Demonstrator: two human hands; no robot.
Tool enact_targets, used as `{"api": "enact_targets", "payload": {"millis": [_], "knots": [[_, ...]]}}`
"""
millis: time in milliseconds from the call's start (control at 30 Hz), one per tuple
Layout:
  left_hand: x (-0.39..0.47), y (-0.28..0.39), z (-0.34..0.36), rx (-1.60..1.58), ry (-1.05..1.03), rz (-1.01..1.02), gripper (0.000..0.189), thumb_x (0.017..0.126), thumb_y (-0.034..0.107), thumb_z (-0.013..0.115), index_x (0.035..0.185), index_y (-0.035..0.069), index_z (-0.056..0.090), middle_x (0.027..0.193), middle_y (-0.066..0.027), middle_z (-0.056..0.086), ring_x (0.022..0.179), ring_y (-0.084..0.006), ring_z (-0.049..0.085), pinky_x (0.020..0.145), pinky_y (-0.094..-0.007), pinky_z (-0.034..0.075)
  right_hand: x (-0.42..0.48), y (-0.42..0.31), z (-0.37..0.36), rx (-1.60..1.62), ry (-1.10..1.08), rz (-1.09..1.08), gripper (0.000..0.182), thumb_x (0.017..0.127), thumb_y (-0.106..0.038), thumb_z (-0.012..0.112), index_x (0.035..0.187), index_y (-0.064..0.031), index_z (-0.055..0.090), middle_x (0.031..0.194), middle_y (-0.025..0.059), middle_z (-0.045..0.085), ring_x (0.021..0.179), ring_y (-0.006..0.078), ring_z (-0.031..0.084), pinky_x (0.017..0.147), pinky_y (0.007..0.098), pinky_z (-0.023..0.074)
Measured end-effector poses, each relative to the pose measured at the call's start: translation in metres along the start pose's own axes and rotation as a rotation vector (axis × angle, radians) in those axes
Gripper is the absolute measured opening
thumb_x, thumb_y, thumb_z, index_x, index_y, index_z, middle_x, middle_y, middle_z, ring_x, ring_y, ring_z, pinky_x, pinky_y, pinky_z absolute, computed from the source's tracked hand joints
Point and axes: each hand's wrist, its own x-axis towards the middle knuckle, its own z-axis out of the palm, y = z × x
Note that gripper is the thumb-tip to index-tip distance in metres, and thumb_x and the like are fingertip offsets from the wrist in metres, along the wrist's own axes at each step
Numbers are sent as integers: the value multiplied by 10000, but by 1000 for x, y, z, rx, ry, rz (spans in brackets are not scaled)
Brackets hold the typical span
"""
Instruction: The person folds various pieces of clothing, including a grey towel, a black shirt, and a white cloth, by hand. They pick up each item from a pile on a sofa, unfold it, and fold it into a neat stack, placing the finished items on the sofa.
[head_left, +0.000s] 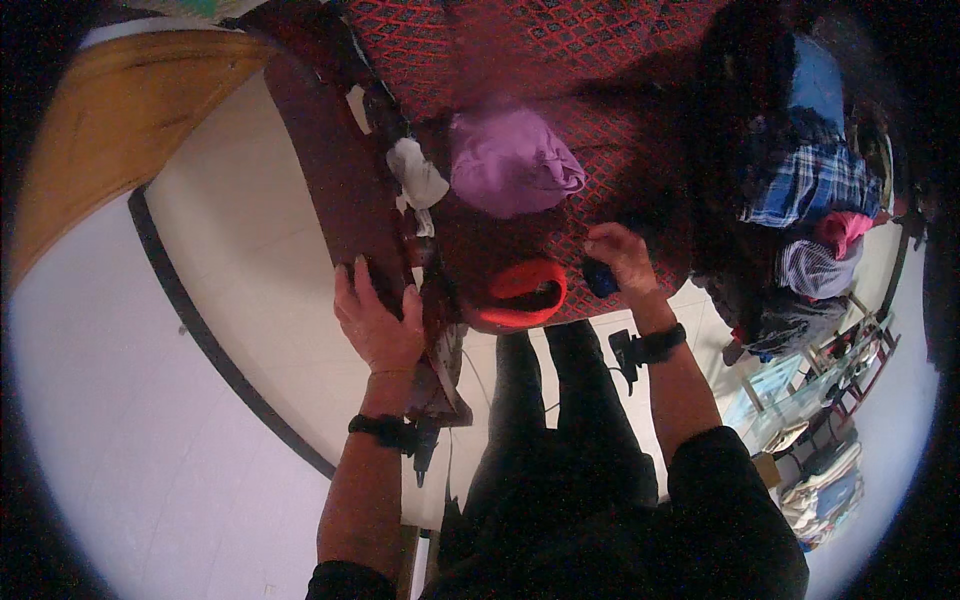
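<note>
My left hand (379, 315) rests on the dark wooden armrest (337, 172) of a sofa, thumb and fingers apart, holding nothing. Over the front of the red patterned seat (592, 300), my right hand (626, 255) has its fingers curled around a dark blue item (600, 279), which looks like cloth and is partly hidden. Left of that hand, a bright red looped band (525, 292) lies at the seat's front edge. Farther back on the seat sits a bundled purple cloth (514, 161). A crumpled white cloth (417, 174) lies along the inner side of the armrest.
At the right is a heap of clothes with a blue plaid garment (814, 184), a pink cloth (844, 231) and a striped cloth (817, 266). A glass-topped table (795, 390) and a stack of folded fabric (825, 495) stand lower right. A brown wooden panel (127, 112) is upper left.
</note>
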Motion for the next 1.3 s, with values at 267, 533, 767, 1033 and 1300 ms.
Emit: {"api": "enact_targets", "payload": {"millis": [267,533,767,1033,1300], "knots": [[-1,-6,1,-5,6,11,685,826,286,641,1396,60,338,1414,-253,289,1282,-431,313,1052,-517,292,-5,3,-37,-937,583,89,934,739,-498,715,1406,-31,258,1140,290,584,1050,455,566,893,476,469],[1,-2,2,0,28,22,678,832,311,626,1390,48,345,1405,-253,301,1281,-430,315,1056,-518,286,39,25,-58,-937,389,-124,522,805,-290,665,1220,-9,518,1060,206,642,930,378,625,817,422,508],[-1,0,-3,2,25,26,654,851,305,600,1394,51,339,1411,-250,298,1275,-430,326,1057,-520,286,-8,-71,1,493,-119,61,400,782,-105,639,1172,-39,583,1043,66,657,919,216,640,815,352,522],[0,-5,0,37,-1,20,663,858,325,600,1404,61,333,1427,-242,288,1288,-420,321,1060,-499,296,-47,-71,-5,773,-369,-106,472,783,-120,625,1226,4,521,1071,100,645,937,241,640,845,368,527],[11,-17,23,100,38,132,645,868,368,591,1375,26,386,1395,-238,373,1247,-409,382,1048,-481,316,-136,-59,-65,757,-245,-277,434,806,-89,577,1228,-10,514,1099,115,633,943,240,643,835,387,540]]}}
